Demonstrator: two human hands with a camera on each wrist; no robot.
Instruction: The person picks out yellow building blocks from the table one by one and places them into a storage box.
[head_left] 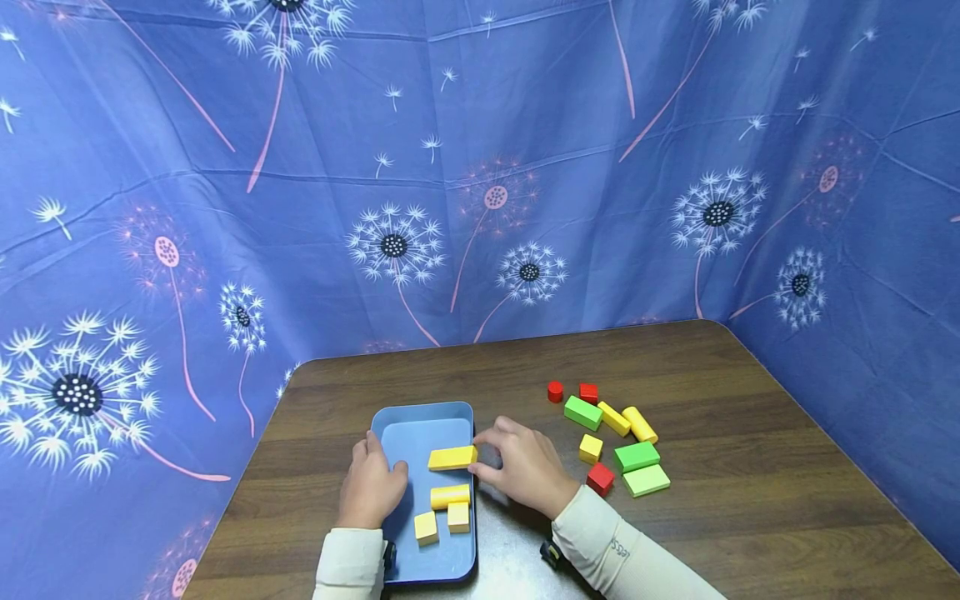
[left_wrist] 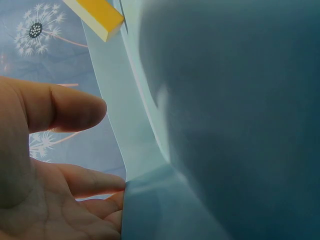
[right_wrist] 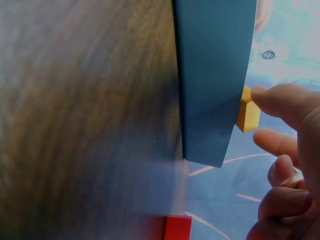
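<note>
One block [head_left: 450, 458], seemingly in right hand [head_left: 528, 469]

Both hands [head_left: 372, 485] [head_left: 528, 468] apart, thumbs clear of fingers

1. Head: the surface [head_left: 787, 500] is looked down on from above, facing forward to the patterned cloth [head_left: 600, 208]; the widest area is taken in, with the left grip [head_left: 371, 487] and right grip [head_left: 528, 467] both included.
2. Left wrist: the pale inside of the blue tray [head_left: 450, 575] is viewed from very near, with the cloth seen past its wall.
3. Right wrist: the tray's outer wall is faced from close beside it, with the surface shown along the left.
4. The tray and cloth are shared by all three views; the yellow block [head_left: 452, 458] at the rim is shared by head and right wrist.
</note>
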